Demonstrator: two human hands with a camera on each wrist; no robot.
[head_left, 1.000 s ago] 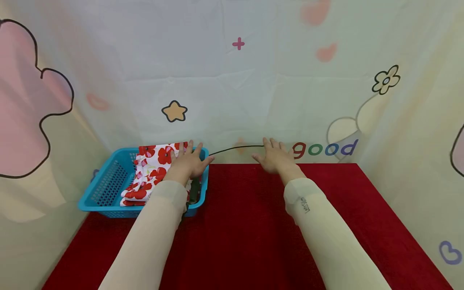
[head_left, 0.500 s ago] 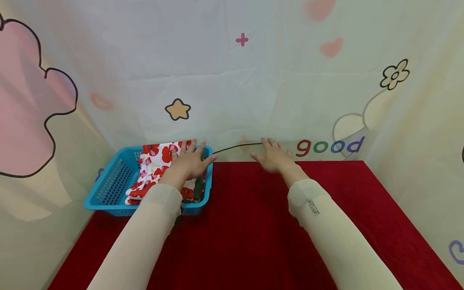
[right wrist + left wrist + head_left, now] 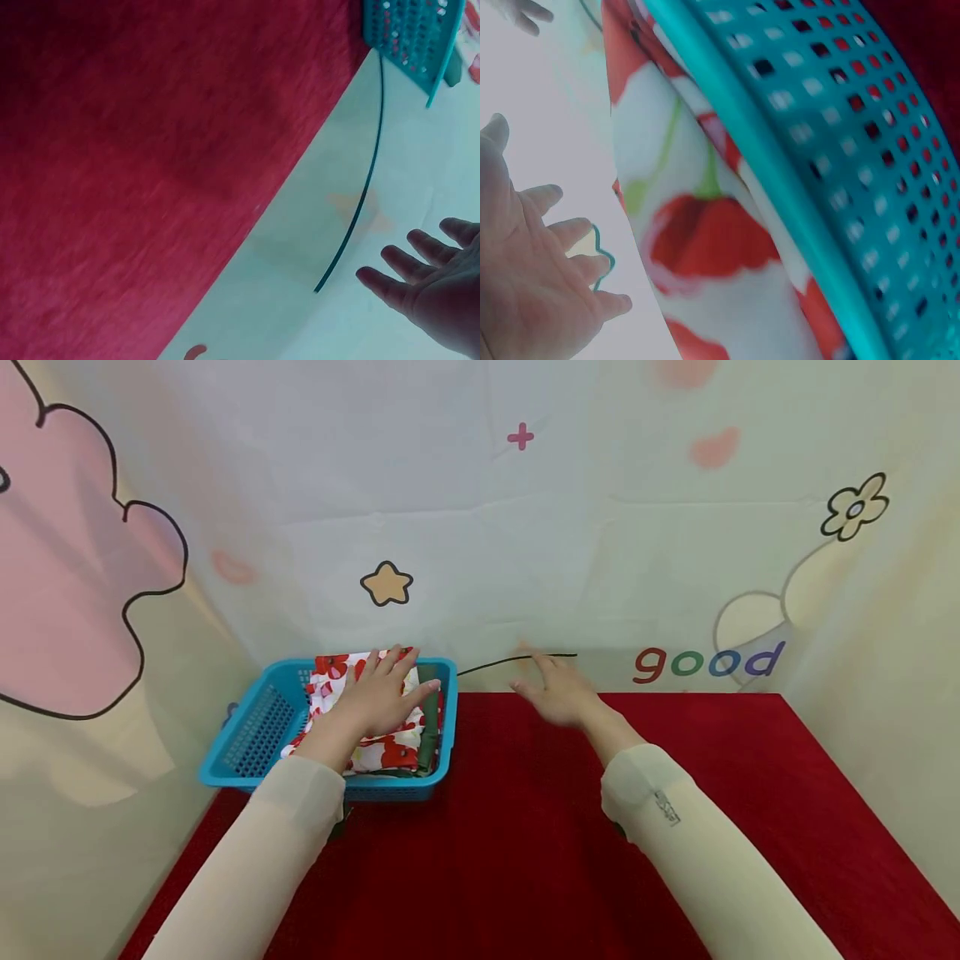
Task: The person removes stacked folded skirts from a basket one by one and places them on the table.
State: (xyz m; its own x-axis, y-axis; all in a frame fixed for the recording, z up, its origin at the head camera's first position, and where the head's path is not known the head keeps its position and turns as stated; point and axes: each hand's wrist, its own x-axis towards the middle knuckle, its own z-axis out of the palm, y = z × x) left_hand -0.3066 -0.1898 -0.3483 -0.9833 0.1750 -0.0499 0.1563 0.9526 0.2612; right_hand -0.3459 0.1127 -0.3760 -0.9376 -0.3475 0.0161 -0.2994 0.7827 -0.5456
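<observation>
My left hand (image 3: 381, 697) hovers over a blue plastic basket (image 3: 255, 718), its fingers straight and spread. In the left wrist view a gap shows between the hand (image 3: 547, 277) and the cloth. Inside the basket lies a folded white cloth with red flowers (image 3: 386, 752), partly hidden by the hand. A dark green folded cloth (image 3: 428, 727) is tucked along the right inner side of the basket. To the right, my right hand (image 3: 558, 693) is held above the far part of the red table cover, fingers extended. Nothing is in its grasp.
The red-covered table (image 3: 517, 860) reaches to a pale printed curtain (image 3: 465, 543) at the back and sides. The basket stands at the table's far left. A dark printed line (image 3: 367, 180) runs along the curtain from behind the basket.
The head view has turned left, so the basket appears further right. My left hand has moved left over the basket, uncovering more of the green cloth. The right hand has shifted left against the curtain.
</observation>
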